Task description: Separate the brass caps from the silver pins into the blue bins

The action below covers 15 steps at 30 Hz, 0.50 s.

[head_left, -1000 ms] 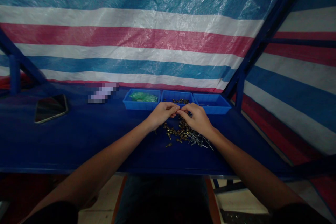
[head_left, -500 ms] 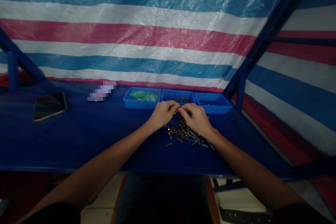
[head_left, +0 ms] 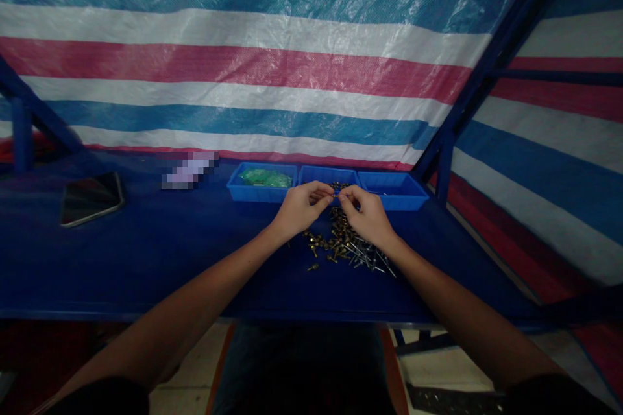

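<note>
My left hand (head_left: 302, 209) and my right hand (head_left: 366, 213) meet fingertip to fingertip just in front of the middle blue bin (head_left: 316, 175). Both are closed in a pinch around a small brass-coloured piece (head_left: 335, 195) that shows between them; its exact shape is too small to make out. Below the hands lies a loose pile of brass-coloured fittings (head_left: 335, 243), with thin silver pins (head_left: 370, 256) on its right side. Small brass-coloured pieces (head_left: 339, 186) are also in the middle bin, partly hidden by my fingers.
A left bin (head_left: 260, 193) holds green plastic packets (head_left: 266, 177); a right bin (head_left: 396, 200) holds a few thin pieces. A phone (head_left: 92, 198) and a blurred item (head_left: 191, 170) lie at left on the blue table (head_left: 146, 259). Striped sheeting (head_left: 243, 65) hangs behind.
The fingertips of my hands have drawn slightly apart, and the small piece between them now shows. My left hand's fingers have straightened a little.
</note>
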Motion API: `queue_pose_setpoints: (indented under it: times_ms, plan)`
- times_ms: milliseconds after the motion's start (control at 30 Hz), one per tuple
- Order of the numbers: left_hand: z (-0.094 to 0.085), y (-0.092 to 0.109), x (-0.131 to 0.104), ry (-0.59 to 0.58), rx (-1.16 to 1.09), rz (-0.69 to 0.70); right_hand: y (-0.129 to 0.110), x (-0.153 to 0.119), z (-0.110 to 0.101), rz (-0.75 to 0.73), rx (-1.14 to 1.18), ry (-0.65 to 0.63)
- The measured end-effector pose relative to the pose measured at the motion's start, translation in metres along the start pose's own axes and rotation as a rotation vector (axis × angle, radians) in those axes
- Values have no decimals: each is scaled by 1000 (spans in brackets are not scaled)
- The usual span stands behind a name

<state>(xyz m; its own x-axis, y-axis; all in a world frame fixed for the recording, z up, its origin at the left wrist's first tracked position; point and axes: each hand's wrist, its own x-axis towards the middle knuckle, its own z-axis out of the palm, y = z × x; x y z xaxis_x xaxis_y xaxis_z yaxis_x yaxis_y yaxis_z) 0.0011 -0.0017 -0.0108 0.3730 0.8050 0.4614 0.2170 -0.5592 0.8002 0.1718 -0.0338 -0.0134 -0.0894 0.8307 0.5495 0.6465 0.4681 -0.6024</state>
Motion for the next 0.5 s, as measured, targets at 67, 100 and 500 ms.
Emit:
queue_pose_setpoints:
  times_ms: [67,100,500]
  plan:
    - [-1,0,0,-2,63,40,0,0,1,37,67,-15]
    - [-2,0,1,-6,95,54,1,0,2,45,88,-30]
    - [-4,1,-1,-53,117,35,-3,-3,1,-82,-60,-38]
